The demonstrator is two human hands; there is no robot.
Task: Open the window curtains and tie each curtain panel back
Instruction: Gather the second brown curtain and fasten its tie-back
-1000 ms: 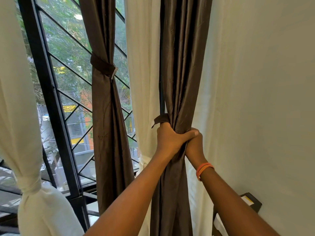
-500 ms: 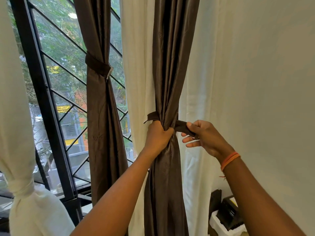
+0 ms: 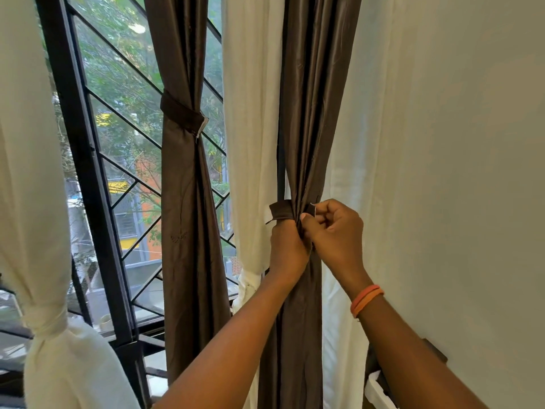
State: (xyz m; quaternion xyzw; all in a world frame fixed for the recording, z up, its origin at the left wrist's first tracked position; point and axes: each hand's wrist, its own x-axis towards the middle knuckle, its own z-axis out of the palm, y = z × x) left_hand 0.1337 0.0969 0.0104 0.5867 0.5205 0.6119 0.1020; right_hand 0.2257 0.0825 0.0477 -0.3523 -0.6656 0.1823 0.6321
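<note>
Head cam: both hands up at the right brown curtain (image 3: 309,113), bunched tight betw. cream sheers near the wall (image 3: 457,143); left hand (image 3: 287,250) fingers clenched round the gathered fabric just under the tieback strap (image 3: 280,212), right hand (image 3: 334,228) fingers curled, pinching the strap's other end at the curtain's right side, orange bands (image 3: 366,299) on that wrist. To the left, 2nd brown curtain (image 3: 188,202) hangs w/ its tieback band (image 3: 181,113) fastened in front of the window grille (image 3: 124,172), & a cream curtain (image 3: 38,202) at far left is knotted low.

Glossy brown satin curtain (image 3: 309,113); matt cream cloth panel (image 3: 250,128).
</note>
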